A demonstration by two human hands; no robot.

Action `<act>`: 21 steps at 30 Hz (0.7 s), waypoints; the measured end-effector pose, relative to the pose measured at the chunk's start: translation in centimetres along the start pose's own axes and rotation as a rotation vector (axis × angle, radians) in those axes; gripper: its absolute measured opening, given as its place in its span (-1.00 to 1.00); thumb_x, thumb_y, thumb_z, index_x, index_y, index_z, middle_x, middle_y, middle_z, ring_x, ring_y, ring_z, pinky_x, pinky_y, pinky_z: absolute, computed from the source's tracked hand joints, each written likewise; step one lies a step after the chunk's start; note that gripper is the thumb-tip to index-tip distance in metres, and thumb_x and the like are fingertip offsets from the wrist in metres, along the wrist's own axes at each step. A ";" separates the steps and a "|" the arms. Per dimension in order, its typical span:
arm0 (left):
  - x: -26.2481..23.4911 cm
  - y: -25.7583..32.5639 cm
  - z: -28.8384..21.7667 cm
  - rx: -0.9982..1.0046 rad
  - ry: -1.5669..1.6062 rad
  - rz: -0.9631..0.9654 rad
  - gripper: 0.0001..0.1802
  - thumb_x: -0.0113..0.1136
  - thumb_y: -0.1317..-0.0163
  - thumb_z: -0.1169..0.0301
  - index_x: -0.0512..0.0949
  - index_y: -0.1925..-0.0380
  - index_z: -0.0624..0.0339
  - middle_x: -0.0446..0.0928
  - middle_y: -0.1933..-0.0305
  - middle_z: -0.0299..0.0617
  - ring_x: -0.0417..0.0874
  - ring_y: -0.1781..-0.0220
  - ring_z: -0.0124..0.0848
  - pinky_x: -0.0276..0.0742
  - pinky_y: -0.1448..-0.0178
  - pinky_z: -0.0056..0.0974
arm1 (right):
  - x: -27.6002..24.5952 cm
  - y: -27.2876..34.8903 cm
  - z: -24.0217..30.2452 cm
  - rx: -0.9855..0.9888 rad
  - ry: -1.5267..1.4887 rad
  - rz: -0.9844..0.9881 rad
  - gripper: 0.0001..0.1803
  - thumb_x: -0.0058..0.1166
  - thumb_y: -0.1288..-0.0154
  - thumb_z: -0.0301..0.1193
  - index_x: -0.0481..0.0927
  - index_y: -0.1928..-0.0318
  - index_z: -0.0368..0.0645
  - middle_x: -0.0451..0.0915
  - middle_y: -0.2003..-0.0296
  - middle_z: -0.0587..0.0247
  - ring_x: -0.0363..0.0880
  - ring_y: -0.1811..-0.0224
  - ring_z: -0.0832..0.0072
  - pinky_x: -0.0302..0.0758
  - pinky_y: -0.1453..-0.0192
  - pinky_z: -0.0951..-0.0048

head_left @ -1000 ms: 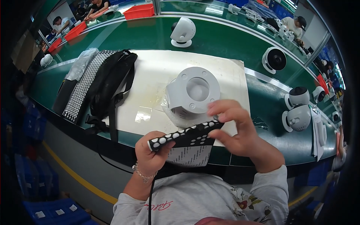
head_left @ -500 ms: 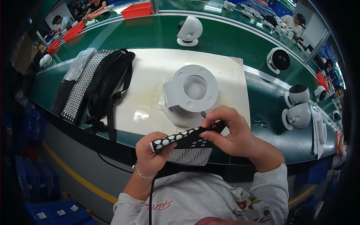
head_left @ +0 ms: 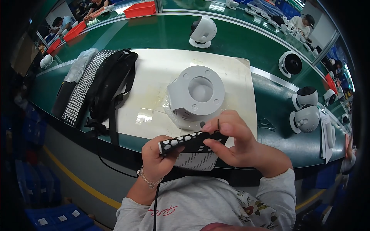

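Observation:
My left hand [head_left: 157, 158] is closed on one end of a bent black sheet with rows of white dots [head_left: 174, 142]. Its printed white backing [head_left: 196, 161] shows below. By the sheet's other end, my right hand [head_left: 233, 136] pinches with thumb and fingers. A small dark round pad [head_left: 202, 124] sits at its index fingertip, and a thin dark edge, perhaps a second pad, shows between the fingers. Just beyond my hands lies a white device [head_left: 177, 90], its round base up, with small round recesses around a central opening. Clear bubble wrap [head_left: 181, 122] lies beneath it.
A white board [head_left: 148, 82] covers the green bench. Dotted black sheets [head_left: 86, 88] and a black strap bundle [head_left: 111, 84] lie left. White devices with round black fronts [head_left: 290, 64] stand at the back and right. Red bins [head_left: 139, 9] and other people are farther off.
My right hand has shifted slightly left and down, its fingers more raised, and the dark pad has moved with it. The far white device and the one at right have moved slightly right.

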State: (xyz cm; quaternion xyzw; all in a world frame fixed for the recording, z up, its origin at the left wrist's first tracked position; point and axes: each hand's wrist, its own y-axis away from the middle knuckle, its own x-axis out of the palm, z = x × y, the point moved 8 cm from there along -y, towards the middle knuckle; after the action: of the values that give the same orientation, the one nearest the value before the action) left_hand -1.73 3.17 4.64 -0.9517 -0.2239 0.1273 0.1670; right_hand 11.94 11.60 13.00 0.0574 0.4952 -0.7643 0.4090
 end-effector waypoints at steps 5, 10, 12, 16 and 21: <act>0.2 -0.5 0.1 -0.008 0.188 -0.099 -0.90 0.22 0.09 0.68 0.53 0.51 0.35 0.51 0.56 -0.24 0.50 0.55 -0.55 0.37 0.45 -0.48 | 0.3 0.0 1.3 -0.164 0.115 0.045 -0.22 0.12 0.10 -0.79 0.12 -0.13 -0.01 0.46 0.27 0.17 0.48 0.32 0.33 0.39 0.28 0.38; -0.1 -1.2 -0.2 0.066 0.053 -0.065 -0.85 0.28 0.12 0.65 0.53 0.49 0.32 0.54 0.41 -0.16 0.55 0.47 -0.46 0.44 0.38 -0.44 | -1.9 -1.0 -1.0 -0.066 0.121 -0.099 -0.23 0.03 -0.05 -0.73 0.03 -0.24 -0.03 0.43 0.30 0.23 0.46 0.32 0.49 0.39 0.28 0.49; 0.3 -1.9 -1.1 0.203 -0.037 -0.037 -0.83 0.30 0.13 0.65 0.52 0.49 0.32 0.55 0.28 -0.11 0.57 0.42 -0.43 0.47 0.35 -0.43 | -3.6 -2.5 -4.7 0.082 0.044 -0.210 -0.25 -0.03 -0.10 -0.69 -0.01 -0.26 -0.03 0.38 0.23 0.23 0.42 0.26 0.54 0.39 0.18 0.51; 1.3 -2.9 -1.6 0.382 -0.069 0.002 -0.79 0.32 0.16 0.64 0.46 0.51 0.38 0.22 -0.21 0.13 0.57 0.28 -0.40 0.54 0.25 -0.40 | -4.7 -4.0 -8.5 0.329 -0.134 -0.260 -0.24 -0.04 -0.10 -0.70 -0.04 -0.28 -0.06 0.26 0.08 0.19 0.39 0.21 0.56 0.38 0.09 0.53; 2.2 -2.6 -0.7 0.397 -0.196 0.063 -0.79 0.33 0.19 0.62 0.50 0.51 0.36 0.21 -0.23 0.17 0.58 0.41 -0.41 0.54 0.31 -0.40 | -3.5 -4.6 -9.8 0.492 -0.206 -0.136 -0.25 -0.04 -0.10 -0.69 -0.02 -0.28 -0.06 0.25 0.08 0.20 0.40 0.22 0.56 0.38 0.07 0.51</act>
State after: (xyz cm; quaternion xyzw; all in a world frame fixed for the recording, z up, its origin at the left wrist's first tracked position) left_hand -0.59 6.18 5.87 -0.8899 -0.1798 0.2657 0.3243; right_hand 8.03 22.27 13.10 0.0435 0.2533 -0.8891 0.3787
